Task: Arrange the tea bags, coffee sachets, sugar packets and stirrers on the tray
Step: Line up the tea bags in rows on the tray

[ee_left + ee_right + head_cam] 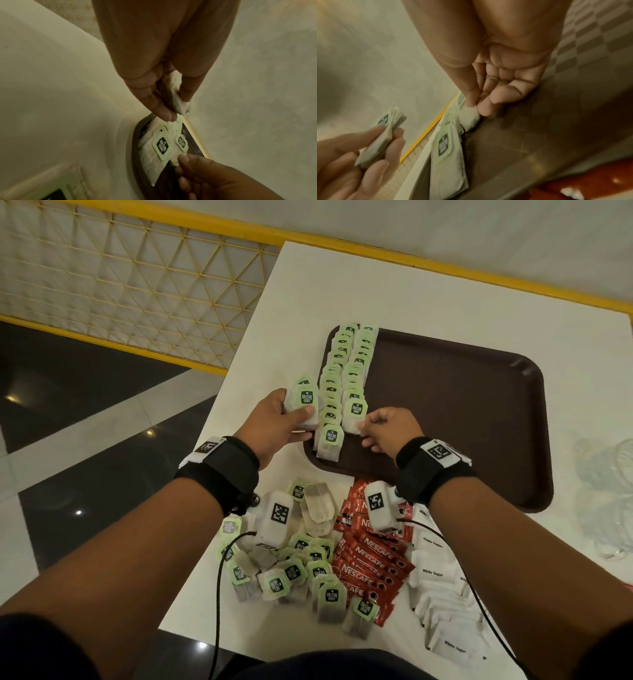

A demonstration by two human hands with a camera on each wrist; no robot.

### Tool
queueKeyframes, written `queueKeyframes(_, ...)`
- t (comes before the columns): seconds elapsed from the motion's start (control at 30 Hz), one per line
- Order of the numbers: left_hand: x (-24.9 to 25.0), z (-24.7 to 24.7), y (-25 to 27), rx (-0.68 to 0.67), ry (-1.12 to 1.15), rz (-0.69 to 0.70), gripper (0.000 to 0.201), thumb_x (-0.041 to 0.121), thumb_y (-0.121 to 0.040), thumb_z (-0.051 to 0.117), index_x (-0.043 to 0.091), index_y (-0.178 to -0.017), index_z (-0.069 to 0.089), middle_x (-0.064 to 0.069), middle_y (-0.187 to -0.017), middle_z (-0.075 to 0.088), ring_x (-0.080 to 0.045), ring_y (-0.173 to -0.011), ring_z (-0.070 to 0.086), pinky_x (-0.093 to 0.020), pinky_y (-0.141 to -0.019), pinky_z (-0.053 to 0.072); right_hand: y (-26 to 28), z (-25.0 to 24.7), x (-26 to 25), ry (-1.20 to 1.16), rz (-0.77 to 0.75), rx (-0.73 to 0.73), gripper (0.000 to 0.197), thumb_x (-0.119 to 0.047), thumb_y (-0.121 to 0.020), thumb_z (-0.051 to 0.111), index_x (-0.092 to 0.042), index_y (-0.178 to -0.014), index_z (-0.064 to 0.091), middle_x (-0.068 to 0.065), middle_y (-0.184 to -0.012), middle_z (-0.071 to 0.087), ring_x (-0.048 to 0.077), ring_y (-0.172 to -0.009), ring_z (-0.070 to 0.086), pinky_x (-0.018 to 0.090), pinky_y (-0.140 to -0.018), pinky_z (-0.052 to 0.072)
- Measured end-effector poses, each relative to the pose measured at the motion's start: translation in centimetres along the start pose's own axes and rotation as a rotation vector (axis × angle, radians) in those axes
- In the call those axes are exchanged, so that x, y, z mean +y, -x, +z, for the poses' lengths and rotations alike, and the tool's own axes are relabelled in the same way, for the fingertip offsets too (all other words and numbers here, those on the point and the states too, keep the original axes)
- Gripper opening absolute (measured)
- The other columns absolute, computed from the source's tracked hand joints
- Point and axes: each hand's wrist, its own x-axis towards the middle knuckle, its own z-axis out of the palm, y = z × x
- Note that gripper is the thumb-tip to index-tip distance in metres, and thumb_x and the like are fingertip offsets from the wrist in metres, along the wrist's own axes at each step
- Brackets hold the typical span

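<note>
While the left hand (274, 422) grips spare tea bags (303, 407), the right hand (390, 429) pinches the nearest bag (352, 417) at the tray's (462, 405) nine o'clock.

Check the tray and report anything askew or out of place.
The nearest tea bag in the left row overhangs the tray's front rim, slightly tilted. Coffee sachets and sugar packets lie off the tray.

White table (428, 299), yellow mesh railing (113, 292), glossy black-and-white floor (68, 405).

Tea bag tags (306, 399) read "McCoy teas"; red coffee sachets (371, 559) read "NESCAFE"; white packets (432, 572) read "White Sugar".
</note>
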Motion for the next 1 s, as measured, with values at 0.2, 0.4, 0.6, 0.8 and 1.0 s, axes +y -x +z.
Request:
queueKeyframes(0.2, -0.3, -0.1, 0.5, 0.003, -0.016, -0.028, 0.038, 0.020, -0.096, 0.061, 0.006, -0.130, 0.050, -0.010, -0.119, 0.069, -0.023, -0.099, 0.072, -0.027, -0.072, 0.057, -1.1, 0.9, -0.3, 0.113, -0.010, 0.038, 0.011, -0.019, -0.092, 0.065, -0.017, -0.084, 0.058, 0.003, -0.078, 0.067, 0.013, -0.056, 0.060, 0.027, -0.053, 0.049)
queueKeyframes(0.4, -0.1, 0.2, 1.0, -0.013, 0.003, -0.056, 0.035, 0.019, -0.097, 0.060, 0.005, -0.128, 0.053, -0.009, -0.120, 0.070, -0.024, -0.101, 0.072, -0.025, -0.071, 0.057, -1.3, 0.9, -0.3, 0.177, -0.013, 0.091, 0.017, -0.023, -0.089, 0.068, -0.012, -0.095, 0.058, 0.004, -0.078, 0.068, 0.016, -0.058, 0.064, 0.034, -0.062, 0.054)
queueKeyframes(0.6, 0.3, 1.1, 1.1, -0.037, 0.130, -0.142, 0.028, 0.012, -0.102, 0.045, 0.002, -0.128, 0.050, -0.013, -0.122, 0.067, -0.026, -0.094, 0.072, -0.031, -0.076, 0.061, 1.4, 0.4, -1.2, 0.107, -0.156, 0.098, 0.018, -0.027, -0.093, 0.062, -0.010, -0.098, 0.060, 0.004, -0.080, 0.065, 0.010, -0.058, 0.060, 0.027, -0.061, 0.051)
queueKeyframes(0.8, -0.3, 2.0, 0.8, -0.030, -0.020, -0.076, 0.032, 0.009, -0.098, 0.055, 0.001, -0.128, 0.052, -0.018, -0.122, 0.066, -0.023, -0.096, 0.070, -0.024, -0.069, 0.057, 3.4, 1.8, -2.3, -0.015, -0.198, -0.074, 0.023, -0.024, -0.086, 0.074, -0.006, -0.095, 0.063, 0.012, -0.084, 0.070, 0.011, -0.063, 0.063, 0.017, -0.056, 0.049)
queueKeyframes(1.0, -0.7, 2.2, 0.8, -0.035, -0.032, -0.035, 0.035, 0.016, -0.096, 0.061, 0.005, -0.129, 0.054, -0.012, -0.120, 0.069, -0.027, -0.105, 0.069, -0.026, -0.070, 0.057, 3.1, 1.7, -1.1, -0.119, -0.135, -0.040, 0.017, -0.011, -0.084, 0.074, -0.007, -0.094, 0.061, 0.009, -0.079, 0.068, 0.006, -0.057, 0.062, 0.014, -0.049, 0.046)
